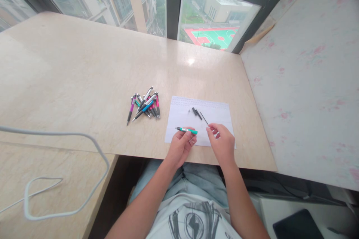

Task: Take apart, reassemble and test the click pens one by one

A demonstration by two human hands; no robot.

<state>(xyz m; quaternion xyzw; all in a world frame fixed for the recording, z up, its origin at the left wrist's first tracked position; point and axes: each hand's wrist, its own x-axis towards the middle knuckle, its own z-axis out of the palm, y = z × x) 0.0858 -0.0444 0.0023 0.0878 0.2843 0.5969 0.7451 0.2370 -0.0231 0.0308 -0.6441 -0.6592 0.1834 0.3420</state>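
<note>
My left hand (181,145) is closed around a green pen barrel (190,131) with a silver and black end, held level over the white paper (174,119). Between the thumb and fingertips of my right hand (223,140) is one end of a thin dark pen refill (204,118), its other end pointing up and left above the sheet. Just left of the refill lie two short black pen parts (198,114), along with a tiny silvery piece (189,111). Rows of faint handwriting run across the paper's top.
A pile of pens (146,104) in pink, blue, purple, green and silver lies left of the paper on the beige tabletop (84,74). A white cable (70,133) loops at the lower left. Windows (213,18) stand behind, and a flowered wall covering (303,82) is at the right.
</note>
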